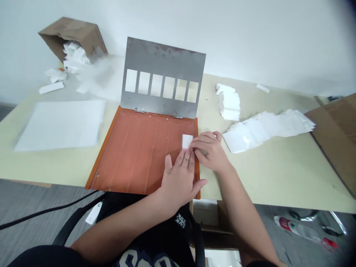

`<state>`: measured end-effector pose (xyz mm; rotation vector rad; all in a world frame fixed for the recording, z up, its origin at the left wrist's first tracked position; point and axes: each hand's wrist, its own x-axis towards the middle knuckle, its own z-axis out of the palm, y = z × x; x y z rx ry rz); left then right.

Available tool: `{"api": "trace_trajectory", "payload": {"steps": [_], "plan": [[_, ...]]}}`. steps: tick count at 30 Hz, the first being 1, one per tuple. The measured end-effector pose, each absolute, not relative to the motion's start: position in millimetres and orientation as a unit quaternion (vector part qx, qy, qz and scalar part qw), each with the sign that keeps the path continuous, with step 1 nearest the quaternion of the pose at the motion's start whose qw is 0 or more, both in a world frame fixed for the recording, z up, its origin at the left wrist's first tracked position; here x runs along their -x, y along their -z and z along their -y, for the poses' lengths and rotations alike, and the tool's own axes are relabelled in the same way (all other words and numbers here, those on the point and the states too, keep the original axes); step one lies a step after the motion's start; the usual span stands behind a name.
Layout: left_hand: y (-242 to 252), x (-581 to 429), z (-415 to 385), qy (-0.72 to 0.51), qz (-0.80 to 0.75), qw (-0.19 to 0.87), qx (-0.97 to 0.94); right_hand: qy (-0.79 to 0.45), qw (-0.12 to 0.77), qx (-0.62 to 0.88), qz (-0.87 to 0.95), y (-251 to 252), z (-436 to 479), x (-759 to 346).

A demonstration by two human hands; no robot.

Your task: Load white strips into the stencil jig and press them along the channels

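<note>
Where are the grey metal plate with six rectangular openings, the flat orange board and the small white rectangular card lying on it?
Grey metal plate [166, 59]: head view, solid band above the openings.
Flat orange board [136, 150]: head view, bare surface.
Small white rectangular card [187, 140]: head view, uncovered far end.

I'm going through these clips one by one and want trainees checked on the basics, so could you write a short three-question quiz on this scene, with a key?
1. Count: how many rectangular openings does the metal plate hinged to the orange board have?

2. True or false: the metal plate lies folded down flat over the orange board.

3. Multiple choice: where are the fingertips of the left hand and the right hand?
A) at the brown box
B) at the small white piece
C) at the plastic bottle

Key:
1. Six.
2. False; it stands raised at the far edge of the orange board.
3. B.
</note>
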<state>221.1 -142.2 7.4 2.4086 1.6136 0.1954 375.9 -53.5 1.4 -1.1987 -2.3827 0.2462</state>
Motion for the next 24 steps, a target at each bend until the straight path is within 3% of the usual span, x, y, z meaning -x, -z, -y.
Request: {"api": "trace_trajectory", "payload": {"steps": [7, 20, 24], "plan": [[-9, -221, 142, -0.065, -0.555, 0.125, -0.820, -0.131, 0.209, 0.415, 0.876, 2, 55, -368], [-1, -218, 142, -0.077, -0.548, 0.073, -0.829, -0.116, 0.275, 0.494, 0.816, 9, 52, -377], [-4, -211, 139, -0.107, -0.532, 0.123, -0.831, -0.102, 0.274, 0.494, 0.819, 10, 52, -373]]}}
